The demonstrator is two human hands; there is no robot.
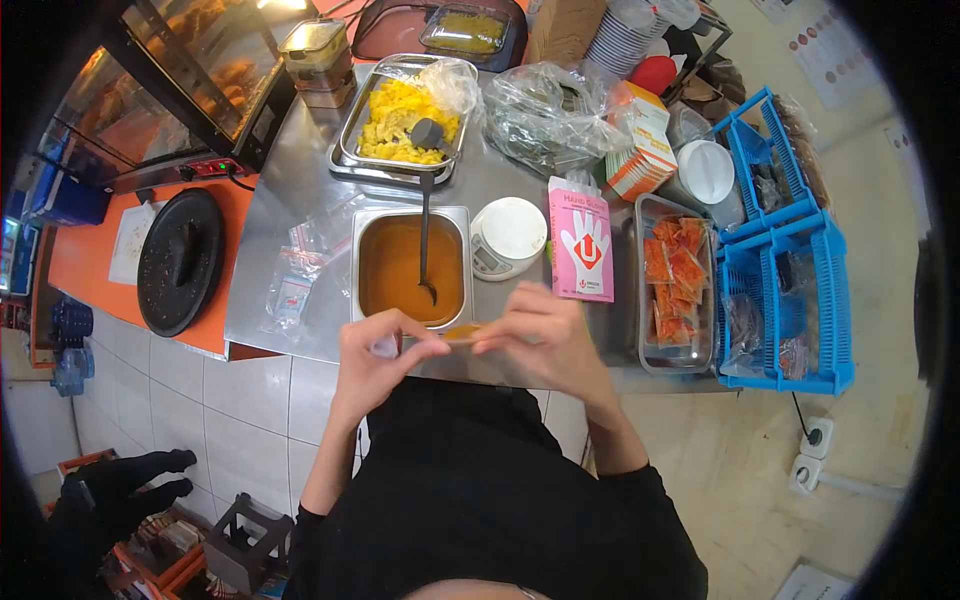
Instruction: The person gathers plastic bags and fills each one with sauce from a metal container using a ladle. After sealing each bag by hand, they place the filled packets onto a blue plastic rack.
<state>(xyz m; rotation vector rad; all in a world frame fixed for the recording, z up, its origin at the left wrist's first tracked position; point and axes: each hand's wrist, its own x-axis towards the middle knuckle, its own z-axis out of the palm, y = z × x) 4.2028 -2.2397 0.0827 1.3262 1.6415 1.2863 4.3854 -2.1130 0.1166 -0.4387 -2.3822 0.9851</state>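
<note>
My left hand (382,362) pinches one end of a small yellowish-brown sauce packet (463,332), apparently a plastic bag. At its other end, the fingers of my right hand (545,335) are closed on it, slightly smeared by motion. Both hands are at the near edge of the steel table. Just beyond them stands a square steel pan (462,268) of orange-brown sauce (393,265), with a dark ladle (425,240) in it. A white kitchen scale (508,235) is to the pan's right. Clear plastic bags (295,285) lie to its left.
A pink glove box (580,240) and a steel tray (648,340) of red sauce packets (680,275) are to the right, beside blue baskets (785,300). Behind are a tray of yellow food (395,115) and a bag of greens (545,120). A black lid (180,262) is left.
</note>
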